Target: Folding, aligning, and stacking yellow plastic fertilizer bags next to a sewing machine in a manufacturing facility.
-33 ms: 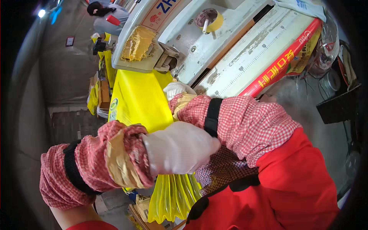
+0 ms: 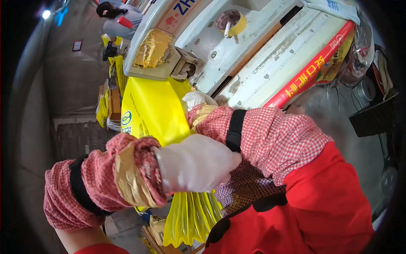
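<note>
Yellow bags (image 2: 154, 108) lie part-fed under my machine (image 2: 237, 55), right hand (image 2: 195, 99) pressing them beside it, fingers probably flat, left hand (image 2: 194, 163) clamping the gathered bunch below.

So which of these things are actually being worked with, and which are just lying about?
In use:
yellow bags
left hand, gloved, gripping the bags' lower end
right hand, gloved, on the bags by the machine

Lying about:
tape roll
yellow scraps
clear plastic
stacked bags
</note>
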`<control>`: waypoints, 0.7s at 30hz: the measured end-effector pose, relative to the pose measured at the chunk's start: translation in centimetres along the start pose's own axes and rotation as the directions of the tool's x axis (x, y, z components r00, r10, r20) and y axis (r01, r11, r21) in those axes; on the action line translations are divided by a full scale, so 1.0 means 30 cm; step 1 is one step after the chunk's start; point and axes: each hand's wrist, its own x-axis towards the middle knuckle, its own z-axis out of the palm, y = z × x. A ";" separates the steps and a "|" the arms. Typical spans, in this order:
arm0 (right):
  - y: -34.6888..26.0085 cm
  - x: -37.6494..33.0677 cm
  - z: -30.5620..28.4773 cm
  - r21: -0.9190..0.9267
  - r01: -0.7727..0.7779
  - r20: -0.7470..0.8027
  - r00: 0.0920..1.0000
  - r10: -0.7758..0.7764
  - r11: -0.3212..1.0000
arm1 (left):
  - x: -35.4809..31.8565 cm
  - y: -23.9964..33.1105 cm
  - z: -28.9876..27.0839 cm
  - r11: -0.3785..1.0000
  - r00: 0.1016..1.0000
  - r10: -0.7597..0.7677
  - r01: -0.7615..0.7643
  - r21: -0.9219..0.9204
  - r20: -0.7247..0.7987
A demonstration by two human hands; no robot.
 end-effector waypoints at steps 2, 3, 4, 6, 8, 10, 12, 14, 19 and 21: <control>-0.022 -0.033 0.034 -0.003 -0.051 -0.059 0.997 0.051 0.999 | -0.024 -0.028 -0.038 0.999 1.000 -0.029 0.029 -0.040 0.009; -0.007 -0.059 0.109 -0.006 -0.060 -0.054 0.997 0.059 0.998 | -0.048 -0.054 -0.059 0.995 0.998 -0.061 0.063 -0.083 0.027; 0.038 -0.090 0.205 -0.770 0.042 0.020 0.999 -0.042 0.637 | -0.098 -0.073 -0.082 0.991 0.991 -0.127 0.129 -0.047 0.034; 0.050 -0.160 0.323 -0.438 0.130 0.239 0.971 0.024 -0.889 | -0.148 -0.180 -0.123 0.956 0.987 -0.047 0.089 0.278 -0.154; 0.028 -0.184 0.334 -0.374 0.021 0.165 0.985 -0.044 -0.927 | -0.223 -0.214 -0.226 0.752 0.941 -0.247 0.337 0.567 -0.232; 0.053 -0.141 0.269 -0.280 -0.116 0.036 0.991 -0.131 -0.953 | -0.296 -0.270 -0.147 0.868 0.944 -0.188 0.289 0.405 -0.271; 0.049 -0.117 0.220 -0.148 -0.268 -0.074 0.963 -0.259 -0.952 | -0.274 -0.201 -0.036 0.948 0.960 0.102 -0.014 0.319 -0.260; 0.038 -0.077 0.187 0.010 -0.381 -0.159 0.912 -0.377 -0.925 | -0.192 -0.085 0.028 0.956 0.935 0.222 -0.152 0.252 -0.276; 0.070 -0.031 0.419 0.074 -0.377 -0.409 0.833 -0.372 -0.923 | -0.070 -0.099 0.162 0.983 0.886 0.183 -0.173 0.062 -0.425; 0.049 -0.001 0.431 0.098 -0.328 -0.477 0.813 -0.333 -0.940 | -0.039 -0.210 0.174 0.995 0.898 0.062 -0.021 0.098 -0.435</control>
